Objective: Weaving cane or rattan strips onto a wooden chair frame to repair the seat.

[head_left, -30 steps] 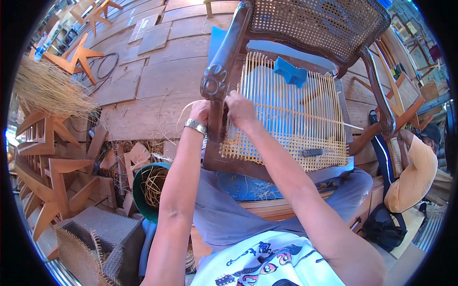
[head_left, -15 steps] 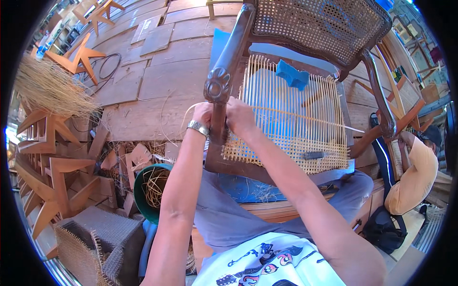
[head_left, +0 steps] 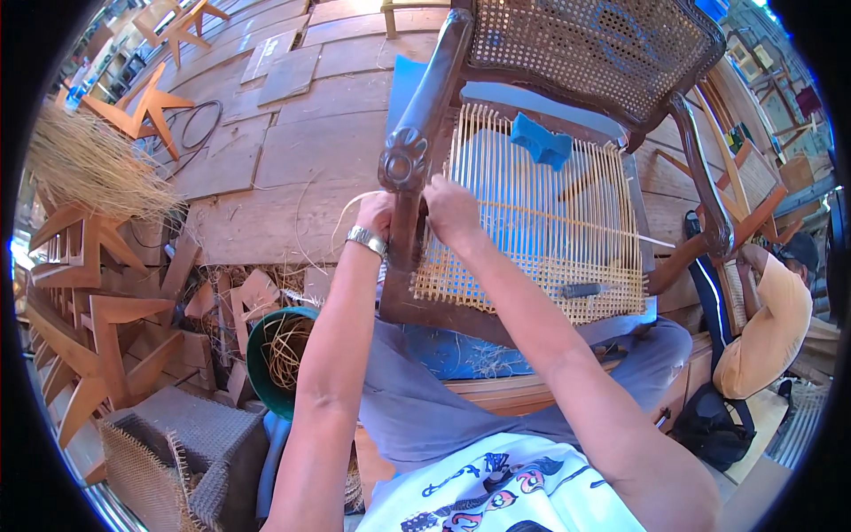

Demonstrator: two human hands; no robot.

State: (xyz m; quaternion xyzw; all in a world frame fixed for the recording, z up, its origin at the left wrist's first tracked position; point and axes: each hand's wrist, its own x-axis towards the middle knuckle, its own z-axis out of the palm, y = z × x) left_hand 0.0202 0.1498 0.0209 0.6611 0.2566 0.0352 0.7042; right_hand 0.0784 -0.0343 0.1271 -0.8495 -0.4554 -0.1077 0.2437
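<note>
A dark carved wooden armchair (head_left: 403, 160) has a partly woven cane seat (head_left: 550, 239) with long pale strands. My left hand (head_left: 376, 215) is closed beside the outer side of its front armrest post (head_left: 405, 226), on a loose cane strand (head_left: 346, 211) that curves leftward. My right hand (head_left: 452, 213) is curled at the post's inner side, above the seat's left edge; its fingertips are partly hidden, so what they grip is unclear. A blue foam piece (head_left: 541, 142) lies on the strands, and a dark cylindrical tool (head_left: 581, 290) rests in the woven front part.
Wooden frames (head_left: 120, 346) and straw-like fibre (head_left: 106, 168) stand at left, near a green bucket (head_left: 257, 359) of cane and woven mesh (head_left: 195, 452). A co-worker (head_left: 767, 328) is at far right beside a black bag (head_left: 714, 426). A cable (head_left: 199, 124) lies on the boards.
Both hands stay at the post with only small shifts. My right hand's fingers dipped slightly half a second ago and are now a little higher.
</note>
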